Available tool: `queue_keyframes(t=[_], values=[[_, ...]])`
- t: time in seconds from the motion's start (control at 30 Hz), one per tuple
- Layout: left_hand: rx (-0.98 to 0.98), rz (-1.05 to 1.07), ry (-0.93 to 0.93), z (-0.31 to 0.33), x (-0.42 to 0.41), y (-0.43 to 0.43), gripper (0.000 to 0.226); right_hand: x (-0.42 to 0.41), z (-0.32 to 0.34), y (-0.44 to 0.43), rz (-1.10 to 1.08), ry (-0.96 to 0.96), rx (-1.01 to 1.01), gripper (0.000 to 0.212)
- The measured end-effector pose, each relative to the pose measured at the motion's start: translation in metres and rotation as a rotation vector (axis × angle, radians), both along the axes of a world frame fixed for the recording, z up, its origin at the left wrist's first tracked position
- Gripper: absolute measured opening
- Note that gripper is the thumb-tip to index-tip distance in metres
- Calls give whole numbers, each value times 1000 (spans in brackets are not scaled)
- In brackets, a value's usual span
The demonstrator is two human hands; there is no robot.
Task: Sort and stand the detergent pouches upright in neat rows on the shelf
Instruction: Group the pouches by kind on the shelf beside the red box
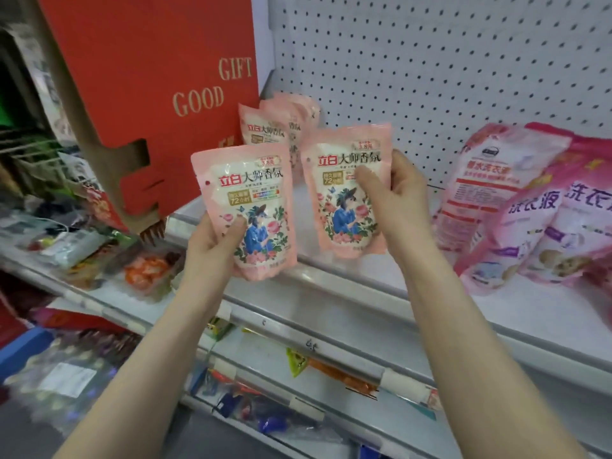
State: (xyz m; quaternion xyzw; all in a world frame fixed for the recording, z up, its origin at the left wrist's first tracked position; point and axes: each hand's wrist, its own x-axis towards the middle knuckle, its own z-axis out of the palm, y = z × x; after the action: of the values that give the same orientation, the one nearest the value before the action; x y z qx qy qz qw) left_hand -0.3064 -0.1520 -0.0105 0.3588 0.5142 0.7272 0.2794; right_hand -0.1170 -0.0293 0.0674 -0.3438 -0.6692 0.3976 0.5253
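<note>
My left hand grips a small pink detergent pouch by its lower left edge, thumb on the front. My right hand holds a second identical pink pouch by its right side, thumb across the label. Both pouches are upright in the air in front of the white shelf. Behind them, more of the same pink pouches stand at the back of the shelf against the pegboard.
A red "GOOD GIFT" box stands on the shelf's left end. Larger pink and purple detergent bags lean at the right. A white pegboard backs the shelf. Lower shelves hold mixed packets.
</note>
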Motion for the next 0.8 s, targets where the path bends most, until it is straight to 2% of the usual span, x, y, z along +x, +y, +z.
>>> queue_keyframes(t=[0.17,0.37,0.5,0.6,0.63,0.73,0.8], values=[[2,21,11,10,-38,20,26,-69,17,55,66,-225,42,14],[19,43,18,13,-59,36,22,-149,11,86,108,-239,24,13],[1,1,48,13,-74,43,22,-161,3,92,80,-335,112,22],[2,-25,20,13,-81,50,22,-160,-3,92,79,-424,116,37],[-1,-39,14,13,-82,52,22,-161,-6,91,64,-502,126,36],[-14,-66,13,12,-88,56,23,-167,-20,89,-23,-678,131,12],[-22,-80,20,12,-91,58,26,-170,-30,93,-122,-702,159,24]])
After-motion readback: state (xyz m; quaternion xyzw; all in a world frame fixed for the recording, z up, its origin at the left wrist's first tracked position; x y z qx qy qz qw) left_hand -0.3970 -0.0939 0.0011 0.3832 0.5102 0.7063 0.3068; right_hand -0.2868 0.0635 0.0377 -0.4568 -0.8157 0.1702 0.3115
